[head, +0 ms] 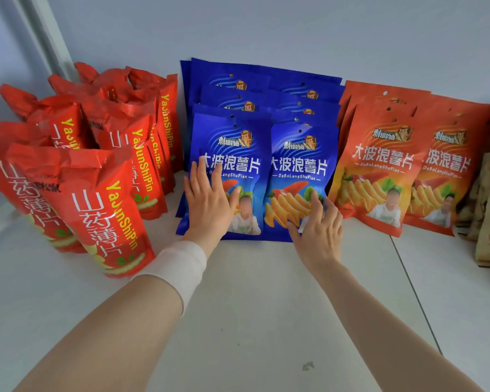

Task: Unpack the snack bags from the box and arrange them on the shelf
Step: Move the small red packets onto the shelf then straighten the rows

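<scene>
The left grip (210, 202), a bare hand, lies flat with straight, spread fingers against the face of the front-left glossy blue foil crisp bag (232, 165). It has hold of nothing and only presses. The right grip (318, 230) does the same on the front-right glossy blue foil crisp bag (300, 171), fingers fanned and uncurled over its lower half. By the pose, both palms seem to be squaring the pair side by side and leaning them back on the rear blue bags (266, 89) — a flat push suits thin pouches that would likely slump if pinched. So the task's things are directly under the palms, standing mid-way along the white shelf (252, 306). A white cloth band (181, 267) wraps the left wrist. Out to the left stand tall red foil snack bags (108, 210), close-packed. To the right, just beside the blue row, flat orange foil crisp bags (379, 171) lean in rows, with brown packets (487, 210) at the far edge — the box is not in view
</scene>
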### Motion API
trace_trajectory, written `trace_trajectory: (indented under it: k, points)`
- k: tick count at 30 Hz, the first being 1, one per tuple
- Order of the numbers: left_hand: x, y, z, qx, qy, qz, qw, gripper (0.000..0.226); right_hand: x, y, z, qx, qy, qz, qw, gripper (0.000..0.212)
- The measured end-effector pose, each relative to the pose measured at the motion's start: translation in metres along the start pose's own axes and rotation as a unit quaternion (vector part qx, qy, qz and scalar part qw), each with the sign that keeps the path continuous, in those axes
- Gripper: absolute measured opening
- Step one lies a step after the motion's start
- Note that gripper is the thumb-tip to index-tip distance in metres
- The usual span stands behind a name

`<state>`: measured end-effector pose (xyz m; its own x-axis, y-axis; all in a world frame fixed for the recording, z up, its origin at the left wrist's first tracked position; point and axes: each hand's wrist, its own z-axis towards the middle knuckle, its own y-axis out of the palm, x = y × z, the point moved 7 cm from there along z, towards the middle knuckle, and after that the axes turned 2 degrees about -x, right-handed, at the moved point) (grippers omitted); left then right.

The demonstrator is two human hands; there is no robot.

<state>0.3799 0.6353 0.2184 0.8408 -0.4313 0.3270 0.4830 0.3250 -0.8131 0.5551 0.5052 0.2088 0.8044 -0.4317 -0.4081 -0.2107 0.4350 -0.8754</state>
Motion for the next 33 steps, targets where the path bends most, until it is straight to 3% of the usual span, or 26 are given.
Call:
trace_trajectory:
  k: [9, 13, 16, 20, 23, 27, 33]
  points:
    - [0.004, -0.004, -0.002, 0.000, 0.000, 0.041, 0.999, 0.061, 0.004, -0.002, -0.002, -0.003, -0.011, -0.005, 1.000, 0.078]
    - [0.013, -0.014, -0.002, -0.036, 0.003, 0.066, 0.997, 0.060, -0.004, -0.016, -0.006, 0.020, -0.064, -0.032, 0.997, 0.070]
    - [0.028, -0.037, -0.001, -0.037, 0.064, 0.107, 0.992, 0.059, -0.021, -0.028, -0.004, 0.002, -0.111, -0.076, 0.991, 0.064]
    - [0.051, -0.076, -0.011, -0.031, 0.217, 0.275, 0.936, 0.041, -0.059, -0.041, -0.003, -0.061, -0.176, -0.155, 0.970, 0.048]
    - [0.051, -0.118, -0.026, -0.043, 0.255, 0.349, 0.901, 0.029, -0.094, -0.049, -0.015, -0.084, -0.242, -0.202, 0.945, 0.038]
    - [0.036, -0.177, -0.054, -0.060, 0.243, 0.392, 0.885, 0.028, -0.141, -0.053, -0.040, -0.101, -0.308, -0.253, 0.912, 0.037]
    - [-0.007, -0.259, -0.082, -0.037, 0.150, 0.361, 0.920, 0.035, -0.203, -0.054, -0.076, -0.095, -0.355, -0.240, 0.899, 0.038]
